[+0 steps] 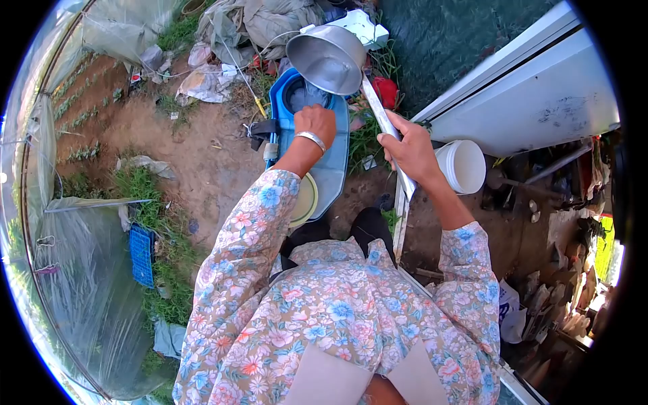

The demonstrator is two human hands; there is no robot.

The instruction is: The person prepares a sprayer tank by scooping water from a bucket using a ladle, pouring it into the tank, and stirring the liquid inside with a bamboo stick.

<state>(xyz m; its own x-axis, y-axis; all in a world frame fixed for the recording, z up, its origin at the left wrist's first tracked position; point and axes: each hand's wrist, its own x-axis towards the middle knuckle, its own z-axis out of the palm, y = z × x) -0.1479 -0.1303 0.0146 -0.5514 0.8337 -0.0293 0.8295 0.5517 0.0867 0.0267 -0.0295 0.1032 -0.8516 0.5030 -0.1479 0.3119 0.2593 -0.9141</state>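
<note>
My right hand point(412, 154) is closed round the long pale handle point(381, 108) of a metal dipper. Its round silver bowl point(327, 59) hangs tilted over the far end of a blue plastic tank point(329, 172). The tank has a round dark-rimmed opening point(289, 94) with something greyish and translucent inside. Fingers curled, my left hand point(315, 126) is at the near edge of that opening, a silver bracelet on the wrist. What its fingers hold, if anything, is hidden. A pale yellow round piece point(307, 201) lies by the near end of the tank, partly behind my left sleeve.
A white bucket point(466, 167) lies right of my right hand, near a white panel point(526, 94). Plastic sheeting point(88, 290) and a blue crate point(142, 255) are at the left. Crumpled sacks point(270, 23) lie beyond the tank, and a yellow-tipped rod point(260, 106) stands beside it.
</note>
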